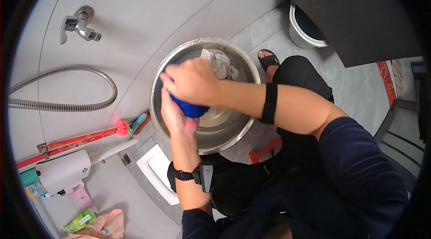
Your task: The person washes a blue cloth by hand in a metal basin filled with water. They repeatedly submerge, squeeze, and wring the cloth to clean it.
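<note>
A bunched blue cloth (193,109) is pressed between my two hands above a round metal basin (233,132). My left hand (175,115) cups it from below and the left side, palm turned up. Closed over the top, my right hand (194,81) grips the same cloth, and its fingers hide part of it. Cloudy water (217,120) stands in the basin. A crumpled whitish cloth (223,65) lies at the basin's far side, partly behind my right hand.
On the left wall are a metal tap (82,28), a coiled hose (63,106) and a red-handled brush (85,138). A white squat toilet (157,169) lies left of my knees. At the far right stands a bucket (298,35) beside a dark panel (350,14).
</note>
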{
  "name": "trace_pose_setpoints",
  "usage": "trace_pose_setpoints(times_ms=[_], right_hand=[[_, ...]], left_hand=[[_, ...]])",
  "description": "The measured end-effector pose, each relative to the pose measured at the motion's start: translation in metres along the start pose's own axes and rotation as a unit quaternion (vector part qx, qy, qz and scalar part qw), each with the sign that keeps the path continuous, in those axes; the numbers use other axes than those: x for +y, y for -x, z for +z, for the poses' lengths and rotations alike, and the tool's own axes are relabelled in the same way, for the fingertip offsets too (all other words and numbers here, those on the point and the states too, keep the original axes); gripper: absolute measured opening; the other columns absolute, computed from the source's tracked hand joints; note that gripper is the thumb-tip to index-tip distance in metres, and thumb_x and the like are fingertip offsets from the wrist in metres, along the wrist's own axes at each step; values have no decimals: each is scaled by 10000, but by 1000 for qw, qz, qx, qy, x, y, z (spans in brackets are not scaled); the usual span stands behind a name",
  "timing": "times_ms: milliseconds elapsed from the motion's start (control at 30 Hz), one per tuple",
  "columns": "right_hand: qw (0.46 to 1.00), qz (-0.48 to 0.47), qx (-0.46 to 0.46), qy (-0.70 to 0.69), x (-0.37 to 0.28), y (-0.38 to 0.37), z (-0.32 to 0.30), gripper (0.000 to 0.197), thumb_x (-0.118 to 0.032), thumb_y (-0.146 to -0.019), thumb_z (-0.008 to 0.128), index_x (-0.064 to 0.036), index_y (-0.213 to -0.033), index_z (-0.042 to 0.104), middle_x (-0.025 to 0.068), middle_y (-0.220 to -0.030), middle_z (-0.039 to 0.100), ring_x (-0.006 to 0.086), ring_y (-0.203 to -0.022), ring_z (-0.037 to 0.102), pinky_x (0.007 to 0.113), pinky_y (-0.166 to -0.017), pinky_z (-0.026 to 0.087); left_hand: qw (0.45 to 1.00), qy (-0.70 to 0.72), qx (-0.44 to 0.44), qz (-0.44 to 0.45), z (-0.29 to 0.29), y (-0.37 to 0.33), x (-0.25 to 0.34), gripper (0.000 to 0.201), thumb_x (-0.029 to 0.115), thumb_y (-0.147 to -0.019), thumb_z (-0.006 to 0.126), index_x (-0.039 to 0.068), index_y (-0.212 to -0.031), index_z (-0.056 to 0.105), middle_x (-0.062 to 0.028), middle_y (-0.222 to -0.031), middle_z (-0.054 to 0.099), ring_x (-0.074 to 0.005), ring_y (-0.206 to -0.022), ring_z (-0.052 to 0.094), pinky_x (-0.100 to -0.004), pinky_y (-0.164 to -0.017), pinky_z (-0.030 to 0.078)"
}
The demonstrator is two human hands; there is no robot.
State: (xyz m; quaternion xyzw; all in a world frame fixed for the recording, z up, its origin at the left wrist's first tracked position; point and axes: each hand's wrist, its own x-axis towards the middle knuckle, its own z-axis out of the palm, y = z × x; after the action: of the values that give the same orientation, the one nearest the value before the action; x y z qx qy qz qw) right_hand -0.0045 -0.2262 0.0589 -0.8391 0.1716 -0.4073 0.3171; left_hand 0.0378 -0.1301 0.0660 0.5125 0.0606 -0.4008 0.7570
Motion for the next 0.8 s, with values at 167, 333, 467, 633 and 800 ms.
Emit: trace_pose_setpoints(times_ms=[167,333,467,633,800], right_hand=[[996,-67,-30,41,2,6,6,356,-325,-872,619,-95,-601,614,149,-509,567,342,-464,596,454,-444,461],[996,-32,-78,-27,-18,19,5,353,-338,-858,627,-89,-609,612,176,-547,591,366,-476,592,479,-471,461],[998,48,-47,0,14,-9,9,319,-309,-873,602,-67,-674,667,190,-592,617,396,-518,606,494,-536,495],[943,197,-180,-198,20,-30,-11,406,-359,-926,597,11,-805,711,203,-731,671,269,-729,679,374,-695,524],[766,327,-322,-451,20,-34,-28,423,-381,-997,572,19,-1033,702,79,-972,709,138,-854,660,302,-760,526]], left_hand=[[1000,-4,4,4,-2,2,6,439,476,-1004,471,100,-1199,588,-110,-1145,669,-276,-1025,658,-434,-917,526],[999,-1,-44,-8,-19,-4,18,418,471,-1010,463,110,-1179,587,-95,-1110,669,-264,-992,658,-427,-894,533],[999,-9,-31,3,2,8,12,481,478,-1003,495,75,-1256,567,-103,-1190,655,-251,-1029,668,-418,-892,544],[998,12,-59,-9,-2,11,31,582,519,-1013,438,32,-1314,540,-144,-1243,637,-276,-1082,654,-433,-924,536],[998,31,-49,23,-12,11,43,616,538,-1017,404,-3,-1268,560,-173,-1238,633,-301,-1087,649,-444,-945,526]])
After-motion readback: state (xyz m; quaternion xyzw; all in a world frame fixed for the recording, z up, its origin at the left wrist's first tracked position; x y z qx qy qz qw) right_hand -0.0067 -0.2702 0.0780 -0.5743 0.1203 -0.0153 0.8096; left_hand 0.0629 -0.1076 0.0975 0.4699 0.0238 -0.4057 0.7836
